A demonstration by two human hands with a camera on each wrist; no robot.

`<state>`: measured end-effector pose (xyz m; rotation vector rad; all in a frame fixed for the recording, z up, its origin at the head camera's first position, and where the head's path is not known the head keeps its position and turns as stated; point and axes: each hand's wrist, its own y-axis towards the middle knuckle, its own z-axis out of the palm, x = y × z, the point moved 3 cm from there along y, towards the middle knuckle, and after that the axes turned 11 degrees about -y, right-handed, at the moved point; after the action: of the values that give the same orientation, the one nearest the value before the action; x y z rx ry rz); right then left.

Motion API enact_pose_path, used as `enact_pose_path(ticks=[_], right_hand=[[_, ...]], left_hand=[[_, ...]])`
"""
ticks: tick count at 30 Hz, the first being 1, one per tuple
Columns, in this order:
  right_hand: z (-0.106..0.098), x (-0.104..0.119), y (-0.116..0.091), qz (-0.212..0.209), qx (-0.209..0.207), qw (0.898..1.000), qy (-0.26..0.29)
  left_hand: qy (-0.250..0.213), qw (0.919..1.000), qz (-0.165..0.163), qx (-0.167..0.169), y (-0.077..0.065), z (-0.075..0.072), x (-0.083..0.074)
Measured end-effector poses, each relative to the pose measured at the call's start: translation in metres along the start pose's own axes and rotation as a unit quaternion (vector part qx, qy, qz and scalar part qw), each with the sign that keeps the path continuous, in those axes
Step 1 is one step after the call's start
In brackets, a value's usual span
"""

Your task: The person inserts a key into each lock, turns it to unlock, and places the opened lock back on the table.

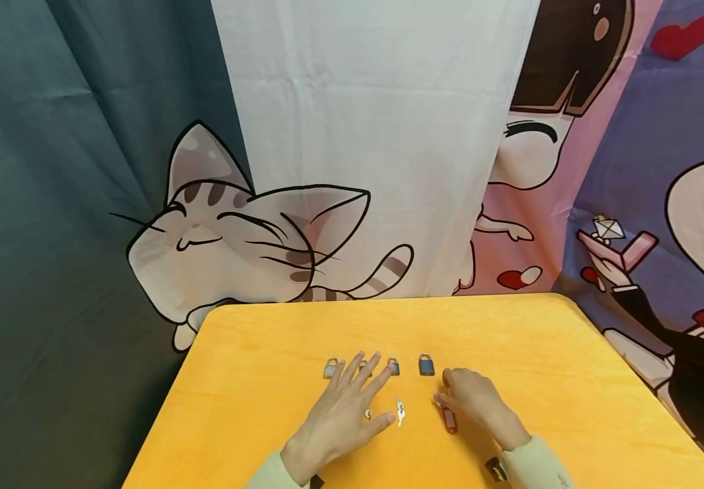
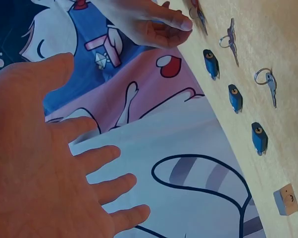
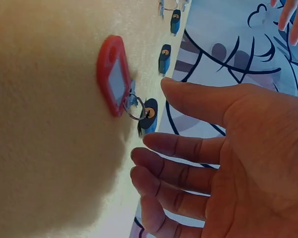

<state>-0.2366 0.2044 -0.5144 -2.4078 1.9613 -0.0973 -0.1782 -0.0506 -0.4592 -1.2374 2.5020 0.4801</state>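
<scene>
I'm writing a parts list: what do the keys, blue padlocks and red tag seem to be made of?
Keys: bare metal, possibly nickel-plated; they show a silvery sheen.
Blue padlocks: probably metal, painted or plastic-coated; smooth coloured sides and brassy keyholes.
Red tag: likely plastic, smooth; evenly coloured, rounded rim about a pale insert, perhaps paper.

On the smooth, matt table [image 1: 236,407], shiny metal keys [image 1: 401,413] and metal-shackled padlocks [image 1: 427,366] are seen; behind it, creased cloth [image 1: 364,102] is hung. Glossy plastic is shown by the red tag [image 3: 106,74].
</scene>
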Motion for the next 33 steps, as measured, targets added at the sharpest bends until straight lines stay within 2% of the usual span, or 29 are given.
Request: enact_pose_path(ticks=[9,20,27,30,33], right_hand=[[0.007,0.000,-0.002,0.001,0.015,1.000,0.021],[0.011,0.003,-0.001,-0.004,0.021,0.999,0.028],[0.012,0.003,-0.004,0.007,0.031,0.998,0.055],[0.013,0.005,-0.004,0.000,0.021,0.998,0.060],[0.014,0.009,-0.006,-0.013,0.023,0.995,0.093]], left_hand=[[-0.006,0.9999,0.003,0.013,-0.001,0.009,-0.004],[0.004,0.9999,0.006,0.012,-0.003,0.009,-0.005],[0.002,0.9999,0.002,0.017,-0.003,0.010,-0.006],[0.000,0.9999,0.001,0.017,-0.003,0.010,-0.006],[0.000,0.9998,0.001,0.017,-0.004,0.010,-0.006]])
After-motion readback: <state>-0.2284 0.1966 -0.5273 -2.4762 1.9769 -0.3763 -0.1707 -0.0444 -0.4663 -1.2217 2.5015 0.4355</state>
